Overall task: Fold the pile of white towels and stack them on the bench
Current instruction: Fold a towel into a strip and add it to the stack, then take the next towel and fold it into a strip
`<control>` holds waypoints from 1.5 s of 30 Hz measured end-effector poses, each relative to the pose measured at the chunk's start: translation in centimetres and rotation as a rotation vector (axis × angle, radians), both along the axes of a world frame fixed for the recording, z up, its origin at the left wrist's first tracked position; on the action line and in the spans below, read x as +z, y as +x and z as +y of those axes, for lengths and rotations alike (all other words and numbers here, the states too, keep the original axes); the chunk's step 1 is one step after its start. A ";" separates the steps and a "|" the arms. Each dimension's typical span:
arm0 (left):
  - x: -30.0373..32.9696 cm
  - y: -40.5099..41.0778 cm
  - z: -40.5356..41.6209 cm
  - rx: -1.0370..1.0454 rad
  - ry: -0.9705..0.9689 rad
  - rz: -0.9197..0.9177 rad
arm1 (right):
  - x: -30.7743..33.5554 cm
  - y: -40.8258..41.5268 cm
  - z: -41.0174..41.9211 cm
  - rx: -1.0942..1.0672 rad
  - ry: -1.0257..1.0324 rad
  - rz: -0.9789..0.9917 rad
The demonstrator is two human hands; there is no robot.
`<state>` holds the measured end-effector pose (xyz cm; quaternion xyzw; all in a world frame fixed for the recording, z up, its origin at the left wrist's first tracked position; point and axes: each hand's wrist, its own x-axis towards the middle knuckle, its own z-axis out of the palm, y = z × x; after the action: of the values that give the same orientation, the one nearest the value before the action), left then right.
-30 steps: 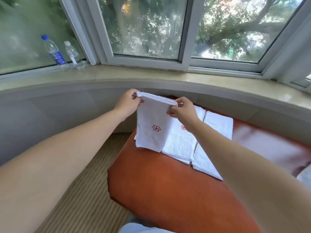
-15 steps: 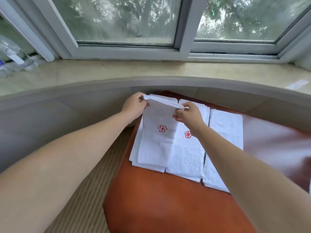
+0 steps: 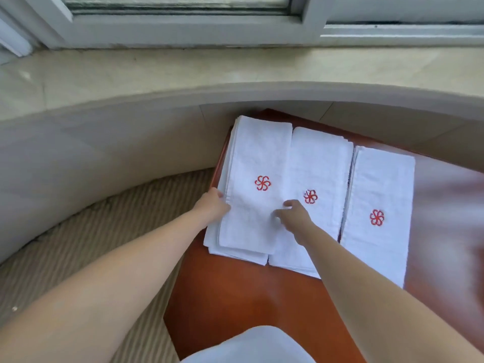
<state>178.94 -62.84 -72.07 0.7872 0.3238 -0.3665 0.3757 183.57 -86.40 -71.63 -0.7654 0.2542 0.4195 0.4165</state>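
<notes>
Towels are laid in three stacks side by side on the orange-brown table [image 3: 235,297], close under the curved sill [image 3: 235,93], presumably so that each stack can be squared against its neighbour; the left stack [image 3: 258,153] is set at the table's left edge and touches the middle stack [image 3: 320,163], while the right stack [image 3: 379,184] lies just beside the middle one with a thin dark gap between; every top towel is turned with its red flower emblem up, which suggests that a uniform face is wanted. The top towel [image 3: 251,226] of the left stack sits slightly askew, its near end stopping short of the layers beneath, so the edges below show at the left and at the front; it is judged to have been just set down and to be under adjustment. The left hand [image 3: 213,205] is pressed against that towel's left edge, its fingers tucked at the seam where they cannot be fully seen, so whether the edge is pinched or merely pushed cannot be told; the right hand [image 3: 294,216] rests at the right edge, over the seam between the left and middle stacks, its fingers loosely spread and holding nothing, apparently to steady or smooth the cloth. The two hands are placed on opposite long edges so that the towel can be nudged square; no unfolded pile is in view, so how many towels remain cannot be said.
</notes>
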 end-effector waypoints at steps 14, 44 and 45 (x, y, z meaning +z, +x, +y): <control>1.2 -4.1 -1.0 0.356 -0.227 -0.049 | 2.0 -6.1 -0.1 -0.134 0.212 0.084; 4.6 -14.9 -3.6 -1.072 0.371 0.024 | 3.8 -18.1 0.4 1.045 -0.252 -0.291; 5.4 -14.9 -4.3 -1.074 0.372 0.015 | 4.6 -18.2 -0.3 1.004 -0.242 -0.285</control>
<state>164.04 -67.19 -66.66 0.8917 -0.0600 -0.4485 -0.0107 165.38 -86.71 -67.00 -0.8847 -0.1558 0.4269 0.1037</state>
